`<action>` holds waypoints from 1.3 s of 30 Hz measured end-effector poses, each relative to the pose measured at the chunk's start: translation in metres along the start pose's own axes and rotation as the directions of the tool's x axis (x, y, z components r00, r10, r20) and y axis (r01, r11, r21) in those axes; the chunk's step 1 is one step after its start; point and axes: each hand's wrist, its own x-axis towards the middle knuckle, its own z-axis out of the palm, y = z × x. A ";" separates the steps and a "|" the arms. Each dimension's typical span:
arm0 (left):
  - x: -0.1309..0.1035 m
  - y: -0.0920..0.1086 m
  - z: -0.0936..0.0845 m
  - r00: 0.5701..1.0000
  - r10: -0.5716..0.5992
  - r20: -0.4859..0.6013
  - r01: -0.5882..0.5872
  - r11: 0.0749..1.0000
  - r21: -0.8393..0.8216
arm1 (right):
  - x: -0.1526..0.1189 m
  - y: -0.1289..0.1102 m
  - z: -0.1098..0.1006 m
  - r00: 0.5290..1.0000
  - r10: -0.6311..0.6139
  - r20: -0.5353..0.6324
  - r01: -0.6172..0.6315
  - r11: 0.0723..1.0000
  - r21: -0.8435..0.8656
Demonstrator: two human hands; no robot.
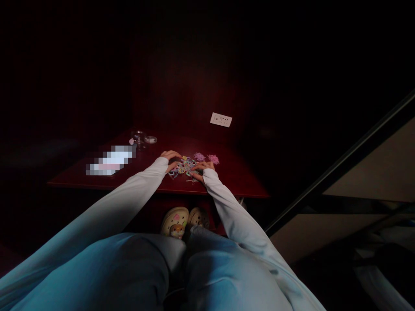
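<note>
A loose pile of small, multicoloured loops that look like hair ties (185,164) lies near the front of a dark red table (155,175). My left hand (170,160) rests at the pile's left edge, fingers stretched out and apart from the thumb. On the other side, my right hand (204,167) reaches its extended fingers and thumb into the pile's right edge. No held piece can be made out in either hand. Just behind the pile sit two small heaps, a purple-pink one (199,157) and a pink one (213,159).
Clear round containers (138,137) and a clear lid-like disc (151,139) stand at the back left. A bright, pixelated flat object (112,160) lies on the table's left. A white socket plate (221,119) is on the back wall. Light clogs (175,221) show below the table edge.
</note>
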 end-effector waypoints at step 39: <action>-0.011 0.043 0.002 0.960 0.216 0.178 -0.240 0.963 0.123 | 0.012 0.021 0.003 0.953 0.243 -0.178 -0.212 0.961 0.176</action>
